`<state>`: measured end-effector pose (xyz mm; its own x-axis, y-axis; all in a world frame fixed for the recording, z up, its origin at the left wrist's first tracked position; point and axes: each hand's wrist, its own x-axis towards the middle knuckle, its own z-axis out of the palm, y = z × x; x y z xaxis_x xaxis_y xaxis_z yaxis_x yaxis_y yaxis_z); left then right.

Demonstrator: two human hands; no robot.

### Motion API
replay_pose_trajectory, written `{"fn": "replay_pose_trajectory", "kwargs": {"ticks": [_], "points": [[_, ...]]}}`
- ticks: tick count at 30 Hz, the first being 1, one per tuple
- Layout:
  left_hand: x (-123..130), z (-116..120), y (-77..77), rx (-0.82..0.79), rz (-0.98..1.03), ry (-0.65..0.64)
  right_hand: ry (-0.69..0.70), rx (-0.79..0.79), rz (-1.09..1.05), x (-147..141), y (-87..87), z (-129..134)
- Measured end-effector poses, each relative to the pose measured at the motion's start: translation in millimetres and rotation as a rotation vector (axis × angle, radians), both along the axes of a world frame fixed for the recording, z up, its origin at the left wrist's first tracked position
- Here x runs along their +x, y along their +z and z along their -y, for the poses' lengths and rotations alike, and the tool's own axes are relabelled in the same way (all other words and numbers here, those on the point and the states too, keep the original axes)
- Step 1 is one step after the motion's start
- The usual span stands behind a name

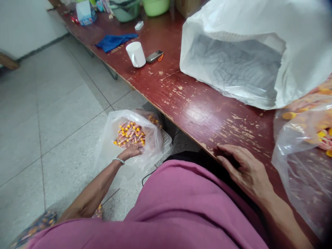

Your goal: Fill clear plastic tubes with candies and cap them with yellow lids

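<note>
Down at the left, my left hand (131, 151) reaches into the mouth of a translucent plastic bag (109, 138) on the floor. Small clear tubes with yellow caps (131, 133) fill that bag, and its fingers are partly lost against them, so what they hold is unclear. A pale bead bracelet circles the wrist. My right hand (240, 166) rests at the near edge of the red table (181, 100), fingers loosely curved and apart, holding nothing. A large white sack (298, 45) of clear tubes (233, 65) lies open on the table.
A white mug (136, 54), a grey device (155, 56) with an orange loop and a blue cloth (114, 41) are farther back on the table. Green basins (127, 10) stand at the far end. Another plastic bag (298, 138) with yellow-capped pieces is at the right.
</note>
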<state>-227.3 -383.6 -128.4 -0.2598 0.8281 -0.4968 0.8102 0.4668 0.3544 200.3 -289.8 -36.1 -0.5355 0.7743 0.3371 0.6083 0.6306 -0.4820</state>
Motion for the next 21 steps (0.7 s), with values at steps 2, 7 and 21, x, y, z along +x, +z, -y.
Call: {"fn": "replay_pose_trajectory", "kwargs": {"ticks": [2,7,21], "points": [[5,-5,0.6,-0.021,0.044,-0.018,0.003,-0.002,-0.002,0,0.2,0],[7,-15,10.2,-0.005,0.109,-0.025,-0.008,-0.010,0.006,-1,3.0,-1],[-14,-27,107.0,0.134,0.149,0.064,-0.038,-0.085,-0.068,0,3.7,1]]}}
